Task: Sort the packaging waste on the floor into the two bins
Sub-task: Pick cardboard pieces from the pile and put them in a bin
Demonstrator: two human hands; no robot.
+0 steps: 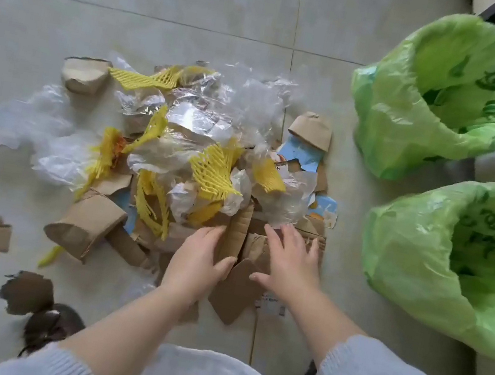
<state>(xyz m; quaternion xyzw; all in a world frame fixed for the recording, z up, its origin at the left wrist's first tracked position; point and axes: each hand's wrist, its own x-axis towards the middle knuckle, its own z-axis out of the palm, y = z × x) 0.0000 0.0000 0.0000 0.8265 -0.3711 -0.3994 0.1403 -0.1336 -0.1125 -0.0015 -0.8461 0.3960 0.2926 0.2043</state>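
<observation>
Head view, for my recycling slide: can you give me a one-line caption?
Both hands reach into a floor pile of cardboard, plastic film and yellow foam netting beside two green-lined bins.
</observation>
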